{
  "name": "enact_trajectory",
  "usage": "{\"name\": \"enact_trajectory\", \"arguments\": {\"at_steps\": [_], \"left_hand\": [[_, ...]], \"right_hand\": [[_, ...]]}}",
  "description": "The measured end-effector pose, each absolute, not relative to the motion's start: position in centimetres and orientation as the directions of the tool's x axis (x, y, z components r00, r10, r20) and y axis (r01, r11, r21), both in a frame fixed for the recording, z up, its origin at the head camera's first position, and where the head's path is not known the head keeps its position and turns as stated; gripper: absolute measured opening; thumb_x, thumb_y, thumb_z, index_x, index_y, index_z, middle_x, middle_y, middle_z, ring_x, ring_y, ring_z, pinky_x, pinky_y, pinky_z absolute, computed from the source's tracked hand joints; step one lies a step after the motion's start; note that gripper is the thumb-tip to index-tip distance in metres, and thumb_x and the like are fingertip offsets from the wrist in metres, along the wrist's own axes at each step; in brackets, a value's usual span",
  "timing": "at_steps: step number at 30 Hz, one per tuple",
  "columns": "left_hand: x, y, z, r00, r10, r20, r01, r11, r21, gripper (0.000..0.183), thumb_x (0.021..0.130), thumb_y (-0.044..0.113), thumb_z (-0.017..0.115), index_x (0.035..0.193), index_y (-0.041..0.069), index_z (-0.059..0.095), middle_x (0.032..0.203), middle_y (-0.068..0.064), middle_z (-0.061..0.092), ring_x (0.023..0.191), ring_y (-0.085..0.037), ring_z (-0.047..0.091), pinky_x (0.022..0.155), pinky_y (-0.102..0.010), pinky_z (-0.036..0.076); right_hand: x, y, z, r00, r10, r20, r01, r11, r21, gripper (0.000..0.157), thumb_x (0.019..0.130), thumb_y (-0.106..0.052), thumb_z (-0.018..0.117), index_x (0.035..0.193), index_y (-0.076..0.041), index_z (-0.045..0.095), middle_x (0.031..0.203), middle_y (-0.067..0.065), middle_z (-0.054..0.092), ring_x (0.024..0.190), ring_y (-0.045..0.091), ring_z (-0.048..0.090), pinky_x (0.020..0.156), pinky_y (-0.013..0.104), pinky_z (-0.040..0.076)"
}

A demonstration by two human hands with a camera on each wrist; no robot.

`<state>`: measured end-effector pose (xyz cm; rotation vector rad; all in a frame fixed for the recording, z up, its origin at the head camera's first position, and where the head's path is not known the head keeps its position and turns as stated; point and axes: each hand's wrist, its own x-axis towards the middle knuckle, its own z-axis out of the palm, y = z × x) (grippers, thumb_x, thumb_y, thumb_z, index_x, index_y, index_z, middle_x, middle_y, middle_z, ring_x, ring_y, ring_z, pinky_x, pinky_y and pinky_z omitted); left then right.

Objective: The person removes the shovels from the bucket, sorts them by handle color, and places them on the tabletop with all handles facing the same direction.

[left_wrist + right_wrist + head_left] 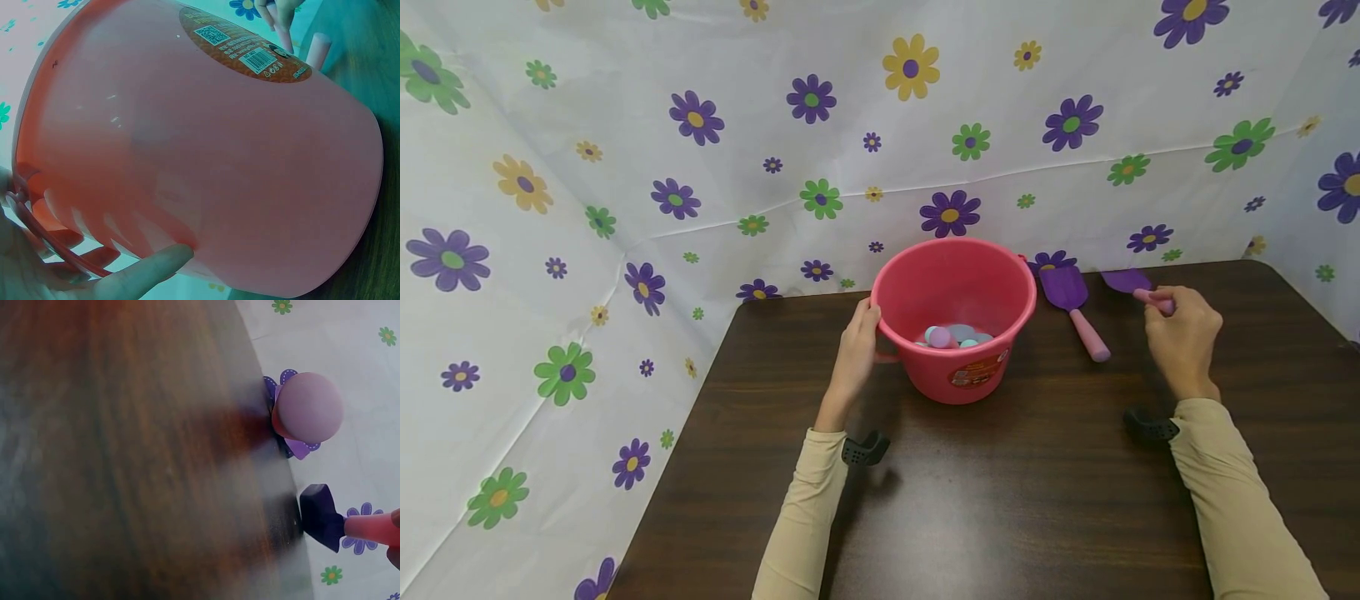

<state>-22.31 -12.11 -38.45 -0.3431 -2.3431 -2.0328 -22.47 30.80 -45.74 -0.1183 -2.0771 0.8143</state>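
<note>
A pink bucket [962,375] stands on the dark table, with several small rounded pieces [958,335] in mint, lilac and grey inside it. My left hand [852,350] holds the bucket by its left side near the rim. In the left wrist view its thumb [153,265] presses the outer wall, beside the bucket's handle [53,240]. Off to the right, my right hand [1183,337] grips the pink handle of a purple toy shovel [1126,281], whose blade is by the table's back edge. A second purple toy shovel [1065,287] with a pink handle lies between bucket and right hand.
The brown wooden table [1000,500] ends at the back against a white flowered cloth [850,100], which also hangs on the left and right. A dark band [865,450] is on the left wrist and another dark band [1150,427] on the right.
</note>
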Motion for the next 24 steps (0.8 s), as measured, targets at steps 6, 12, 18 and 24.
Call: {"name": "enact_trajectory", "arguments": {"at_steps": [6,12,18,24], "left_hand": [[-22.3,-12.1,-38.4,-0.974,0.158,0.164,0.185,0.124,0.975,0.051,0.110,0.035,0.036,0.148,0.002,0.046,0.136,-0.028,0.055,0.119,-0.048,0.059,0.073,-0.061,0.062],[-22.3,-12.1,-38.5,-0.975,0.149,0.162,0.183,0.137,0.974,0.051,0.110,0.035,0.036,0.149,0.004,0.045,0.135,-0.026,0.056,0.119,-0.046,0.059,0.073,-0.062,0.061],[-22.3,-12.1,-38.6,-0.979,0.142,0.149,0.169,0.140,0.976,0.051,0.109,0.036,0.036,0.149,0.006,0.046,0.137,-0.024,0.056,0.121,-0.042,0.059,0.076,-0.066,0.059],[-22.4,-12.1,-38.6,-0.978,0.148,0.149,0.170,0.143,0.975,0.052,0.110,0.036,0.036,0.150,0.005,0.045,0.138,-0.024,0.056,0.123,-0.042,0.058,0.077,-0.068,0.058]], "right_hand": [[-22.3,30.8,-45.8,-0.645,0.380,0.662,-0.170,0.774,-0.610,0.015,0.092,0.006,0.068,0.103,0.016,0.069,0.101,0.034,0.067,0.092,0.051,0.064,0.082,0.003,0.031],[-22.4,31.1,-45.8,-0.691,0.368,0.622,-0.138,0.778,-0.613,0.015,0.092,0.007,0.065,0.101,0.018,0.068,0.099,0.036,0.065,0.093,0.054,0.061,0.090,0.061,0.052],[-22.6,31.6,-45.9,-0.722,0.382,0.578,-0.103,0.766,-0.635,0.019,0.091,0.004,0.063,0.101,0.019,0.069,0.101,0.040,0.065,0.097,0.057,0.061,0.092,0.064,0.046],[-22.1,32.1,-45.7,-0.777,0.471,0.418,0.033,0.693,-0.720,0.037,0.098,-0.018,0.072,0.110,0.017,0.070,0.109,0.038,0.067,0.108,0.054,0.060,0.083,0.033,0.038]]}}
